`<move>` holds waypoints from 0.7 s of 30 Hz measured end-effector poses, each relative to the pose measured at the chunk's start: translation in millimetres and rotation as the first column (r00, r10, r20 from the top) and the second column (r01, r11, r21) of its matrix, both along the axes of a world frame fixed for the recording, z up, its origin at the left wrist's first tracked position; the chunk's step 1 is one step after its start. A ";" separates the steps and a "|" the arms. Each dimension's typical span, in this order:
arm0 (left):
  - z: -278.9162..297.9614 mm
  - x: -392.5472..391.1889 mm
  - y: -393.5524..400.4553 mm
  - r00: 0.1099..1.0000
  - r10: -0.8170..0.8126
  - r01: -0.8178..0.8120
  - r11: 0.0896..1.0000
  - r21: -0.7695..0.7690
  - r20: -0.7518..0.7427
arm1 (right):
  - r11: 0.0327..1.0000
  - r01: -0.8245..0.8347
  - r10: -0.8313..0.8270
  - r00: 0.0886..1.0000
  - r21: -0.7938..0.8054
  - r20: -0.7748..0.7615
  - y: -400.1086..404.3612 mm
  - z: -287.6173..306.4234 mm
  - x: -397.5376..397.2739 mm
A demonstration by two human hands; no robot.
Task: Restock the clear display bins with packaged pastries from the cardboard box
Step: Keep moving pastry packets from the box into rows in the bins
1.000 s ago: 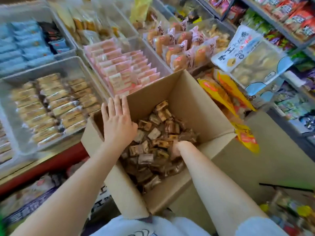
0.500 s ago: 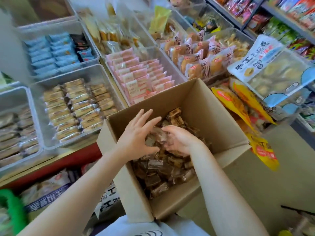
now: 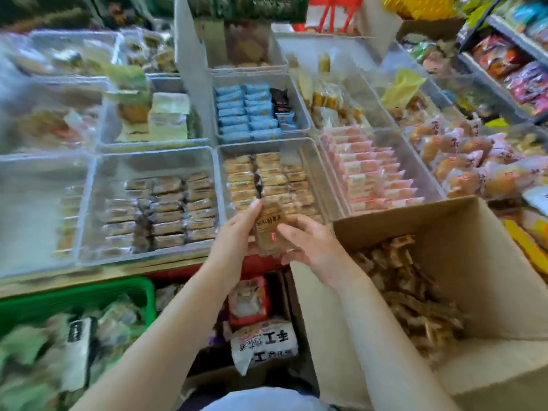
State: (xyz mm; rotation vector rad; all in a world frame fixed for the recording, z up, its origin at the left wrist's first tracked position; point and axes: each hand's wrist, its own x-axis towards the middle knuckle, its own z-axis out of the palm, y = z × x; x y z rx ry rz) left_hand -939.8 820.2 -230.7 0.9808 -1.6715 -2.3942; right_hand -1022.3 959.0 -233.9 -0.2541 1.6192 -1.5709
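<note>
Both hands up in front of the clear bins, sharing one stack of brown-wrapped pastries [image 3: 271, 229]. Left hand [image 3: 234, 235] grips the stack's left side, fingers curled along its edge, tips at the top corner. Right hand [image 3: 311, 243] holds the right and lower side, thumb across the front of the wrapper. The stack sits over the near edge of the middle clear bin [image 3: 320, 170], which holds rows of tan packaged pastries; can't tell if it touches the rim. Cardboard box [image 3: 486, 262] is open at right, just beside the right forearm, loose brown packets [image 3: 406, 289] heaped inside. Bin to the left [image 3: 112, 170] has darker packets; bin to the right has pink ones [image 3: 370, 170]; blue ones [image 3: 246, 114] behind. Green basket [image 3: 74, 295] low left, under the bench edge. Frame is motion-blurred.
</note>
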 end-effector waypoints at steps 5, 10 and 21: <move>-56.8 71.6 -128.3 0.973 0.226 -0.168 0.841 -0.515 0.051 | 0.981 0.020 0.010 0.989 0.194 -0.149 -108.8 -27.3 37.7; -132.0 151.1 -256.8 0.874 0.350 0.236 0.299 -0.925 0.336 | 0.932 -0.014 0.184 0.877 0.361 -0.443 -223.9 -63.9 51.2; -144.7 169.3 -275.9 0.786 0.248 0.532 0.197 -0.824 0.566 | 0.830 0.131 0.373 0.593 0.543 -0.713 -391.2 -112.1 53.3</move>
